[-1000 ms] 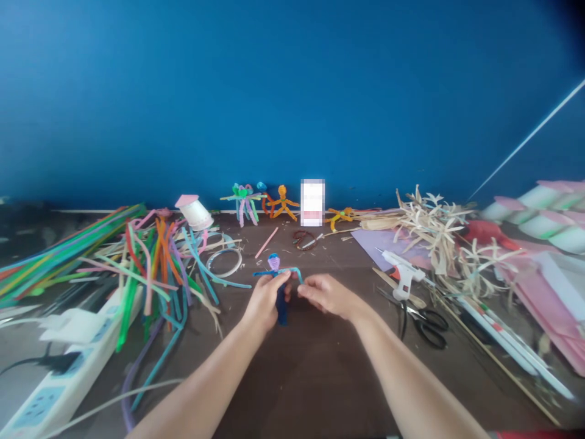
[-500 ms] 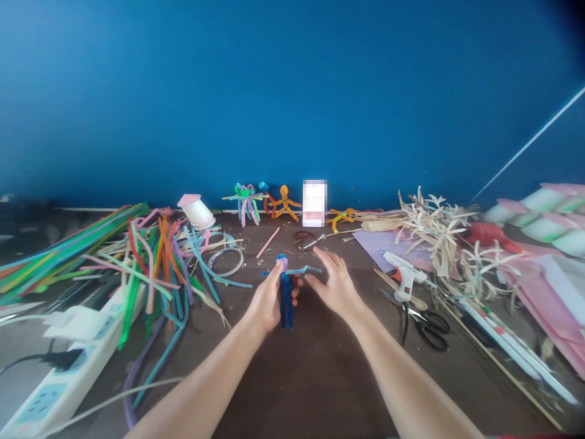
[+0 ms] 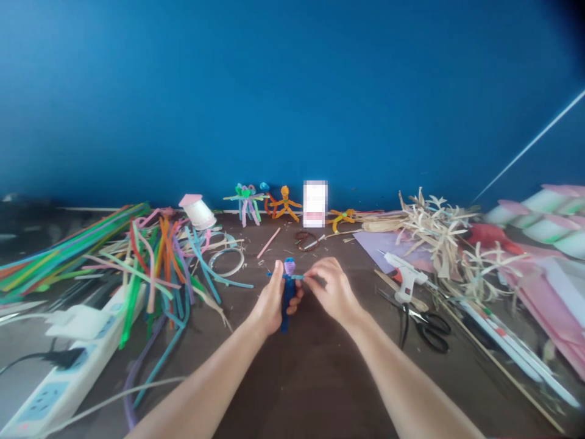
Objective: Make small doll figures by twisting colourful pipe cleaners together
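Observation:
A small blue pipe-cleaner figure [image 3: 287,305] with a purple head is upright in the middle of the view. My left hand [image 3: 271,299] is wrapped round its body, thumb in front and fingers behind. From the figure a light-blue pipe cleaner [image 3: 297,277] sticks out to the right. My right hand [image 3: 331,283] pinches the outer end of that piece between thumb and fingertips. Farther back, along the wall, stand an orange pipe-cleaner figure [image 3: 285,204] and a green-and-purple pipe-cleaner figure [image 3: 248,204].
Many coloured pipe cleaners [image 3: 155,262] and a white power strip [image 3: 91,360] lie on the left. To the right are a glue gun [image 3: 406,274], black-handled scissors [image 3: 432,329] and dried plant pieces [image 3: 441,235]. A beaded bracelet [image 3: 308,244] lies beyond my hands.
My right hand has closed from spread fingers into a pinch on the light-blue piece. The figure has turned slightly in my left hand.

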Action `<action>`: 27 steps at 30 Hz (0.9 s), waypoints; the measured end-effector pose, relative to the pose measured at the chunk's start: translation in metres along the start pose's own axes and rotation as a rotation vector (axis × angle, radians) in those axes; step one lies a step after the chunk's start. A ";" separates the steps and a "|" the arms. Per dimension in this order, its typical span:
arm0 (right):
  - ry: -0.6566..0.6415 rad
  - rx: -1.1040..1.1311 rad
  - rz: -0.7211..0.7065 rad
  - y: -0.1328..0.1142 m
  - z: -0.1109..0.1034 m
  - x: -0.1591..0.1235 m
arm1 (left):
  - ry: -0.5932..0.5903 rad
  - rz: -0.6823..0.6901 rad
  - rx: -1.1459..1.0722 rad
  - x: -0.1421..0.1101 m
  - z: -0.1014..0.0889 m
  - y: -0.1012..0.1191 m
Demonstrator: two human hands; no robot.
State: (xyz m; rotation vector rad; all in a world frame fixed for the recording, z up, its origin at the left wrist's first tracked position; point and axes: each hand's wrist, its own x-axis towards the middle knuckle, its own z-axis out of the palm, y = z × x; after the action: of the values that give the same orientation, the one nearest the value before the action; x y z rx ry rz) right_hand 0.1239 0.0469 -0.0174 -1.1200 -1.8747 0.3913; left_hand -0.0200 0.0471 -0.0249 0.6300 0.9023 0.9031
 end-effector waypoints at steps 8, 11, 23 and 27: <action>-0.018 0.015 0.082 -0.001 0.002 0.000 | 0.025 0.088 0.029 -0.002 0.002 -0.004; -0.001 0.006 0.110 0.002 0.002 0.000 | 0.021 0.151 0.020 -0.002 0.002 -0.003; 0.042 0.011 0.100 0.009 0.005 -0.001 | 0.103 0.169 -0.015 0.004 -0.004 -0.004; 0.054 0.023 0.082 0.010 0.004 -0.001 | 0.103 0.193 0.001 0.003 -0.004 -0.003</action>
State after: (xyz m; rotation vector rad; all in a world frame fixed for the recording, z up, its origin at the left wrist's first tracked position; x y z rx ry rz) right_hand 0.1260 0.0523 -0.0265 -1.1833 -1.7775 0.4230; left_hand -0.0213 0.0488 -0.0305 0.6845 0.9454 1.1166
